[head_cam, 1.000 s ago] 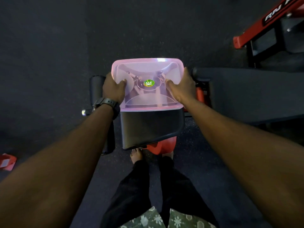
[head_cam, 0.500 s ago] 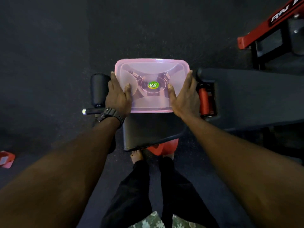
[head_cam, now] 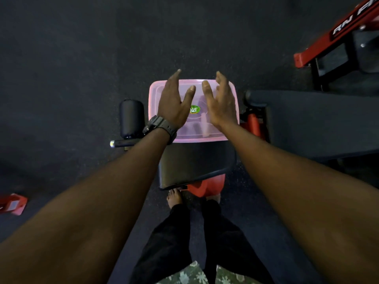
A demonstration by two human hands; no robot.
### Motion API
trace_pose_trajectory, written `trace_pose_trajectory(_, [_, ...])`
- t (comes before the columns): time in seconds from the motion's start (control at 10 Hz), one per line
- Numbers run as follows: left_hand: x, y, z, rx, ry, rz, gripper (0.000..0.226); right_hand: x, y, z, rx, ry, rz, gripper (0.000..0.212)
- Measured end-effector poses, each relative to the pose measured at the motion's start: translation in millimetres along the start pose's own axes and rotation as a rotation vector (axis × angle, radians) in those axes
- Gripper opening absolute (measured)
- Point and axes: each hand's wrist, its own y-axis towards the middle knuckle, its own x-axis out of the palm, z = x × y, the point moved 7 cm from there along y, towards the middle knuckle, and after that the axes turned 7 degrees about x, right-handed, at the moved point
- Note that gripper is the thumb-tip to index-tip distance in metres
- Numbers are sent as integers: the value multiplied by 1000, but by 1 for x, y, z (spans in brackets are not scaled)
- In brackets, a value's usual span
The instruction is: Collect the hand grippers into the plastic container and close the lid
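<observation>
Far left, near edge: small red block (head_cam: 12,203) on the dark floor (head_cam: 71,58), unrelated. Next right, one black foam roller pad (head_cam: 131,117) on a steel bar (head_cam: 121,143), just left of the plastic container (head_cam: 229,128).

Left hand (head_cam: 174,103), black watch (head_cam: 161,128) on the wrist, is above the left half of the lid (head_cam: 155,95), fingers spread and straight, gripping nothing; cannot tell if the palm touches the lid. Right hand (head_cam: 220,103) over the right half, fingers loosely spread and slightly curled, also empty. Thumbs nearly meet above the green sticker (head_cam: 194,109).

Container: one, pink translucent, sits on the far end of the black bench seat pad (head_cam: 194,160), lid lying flat on top, looks seated. Through the lid, faint handle shapes of the hand grippers (head_cam: 204,125); count unclear, at least one pale handle visible.

Handling guess: thin light plastic, flexes under pressure, smooth so a bit slippery; contents could rattle and shift. Best hold is both short sides under the rim; to snap the lid, press along edges and corners, not the centre.

Right: red frame part (head_cam: 253,126) beside the container, one dark bench pad (head_cam: 317,124), red machine frame (head_cam: 338,37) at far right. Task looks about finished.
</observation>
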Motion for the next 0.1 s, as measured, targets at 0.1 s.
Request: trace_pose_trajectory(0.1, [4,-5,-7,-171,-141,8,60,0,3,12,188,124,12,63])
